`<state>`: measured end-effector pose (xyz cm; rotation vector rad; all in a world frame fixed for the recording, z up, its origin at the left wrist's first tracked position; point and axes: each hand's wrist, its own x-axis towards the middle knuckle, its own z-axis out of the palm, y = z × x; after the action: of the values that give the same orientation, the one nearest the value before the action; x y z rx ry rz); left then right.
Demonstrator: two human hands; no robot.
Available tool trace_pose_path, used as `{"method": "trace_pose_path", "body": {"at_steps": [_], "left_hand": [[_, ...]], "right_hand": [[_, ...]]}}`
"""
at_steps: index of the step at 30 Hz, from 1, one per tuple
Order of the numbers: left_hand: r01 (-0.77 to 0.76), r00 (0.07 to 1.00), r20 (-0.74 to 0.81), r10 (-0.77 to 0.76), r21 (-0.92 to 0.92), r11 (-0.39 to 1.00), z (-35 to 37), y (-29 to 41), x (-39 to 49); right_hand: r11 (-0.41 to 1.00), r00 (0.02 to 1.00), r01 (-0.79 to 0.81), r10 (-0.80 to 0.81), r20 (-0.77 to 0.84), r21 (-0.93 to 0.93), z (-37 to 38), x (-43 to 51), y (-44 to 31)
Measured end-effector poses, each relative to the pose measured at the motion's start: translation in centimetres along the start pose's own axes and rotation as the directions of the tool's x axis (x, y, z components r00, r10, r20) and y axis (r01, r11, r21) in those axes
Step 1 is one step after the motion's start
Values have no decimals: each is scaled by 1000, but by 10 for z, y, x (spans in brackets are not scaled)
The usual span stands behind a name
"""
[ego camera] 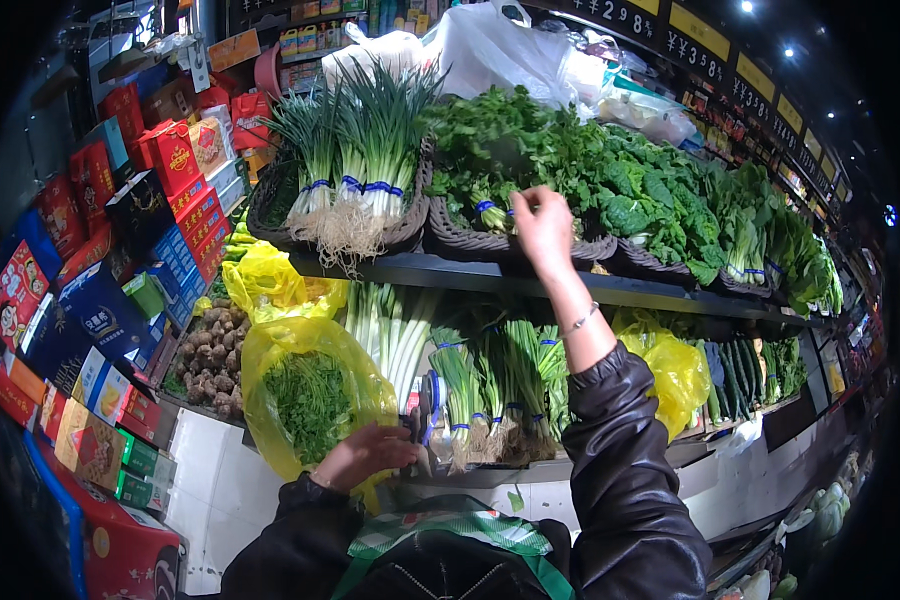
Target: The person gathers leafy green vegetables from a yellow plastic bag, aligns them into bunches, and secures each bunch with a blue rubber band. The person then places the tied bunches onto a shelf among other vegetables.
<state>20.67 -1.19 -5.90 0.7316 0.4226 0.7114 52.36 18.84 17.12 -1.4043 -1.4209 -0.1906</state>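
Note:
My right hand (544,225) reaches over the front rim of a dark woven basket (465,238) of leafy green herbs (495,135). Its bent fingers are beside a small bundle (487,214) bound with blue tape; whether they grip anything is unclear. Lower down, my left hand (367,454) is in front of a yellow plastic bag (270,352) that stands open around fine-leaved greens (311,405). Its fingertips are near a tape dispenser with a blue roll (436,397), and contact cannot be made out.
Taped scallions (375,172) fill the basket to the left, leafy greens (652,187) those to the right. Below the black shelf edge (450,270) are leeks (394,330), more scallions (457,382), brown tubers (214,360) and another yellow bag (667,375). Gift boxes (112,315) are stacked at left.

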Motion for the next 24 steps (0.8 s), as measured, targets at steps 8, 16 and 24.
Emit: {"method": "trace_pose_path", "body": {"at_steps": [8, 16, 24], "left_hand": [[-69, 993, 101, 68, 14, 997, -15, -13, -3], [87, 996, -40, -85, 54, 995, -14, -24, 2], [62, 995, -67, -67, -75, 995, -22, -33, -6]], "right_hand": [[918, 934, -97, 217, 284, -384, 0, 22, 4], [979, 991, -92, 73, 113, 181, 12, 30, 0], [360, 894, -446, 215, 393, 819, -15, 93, 24]]}}
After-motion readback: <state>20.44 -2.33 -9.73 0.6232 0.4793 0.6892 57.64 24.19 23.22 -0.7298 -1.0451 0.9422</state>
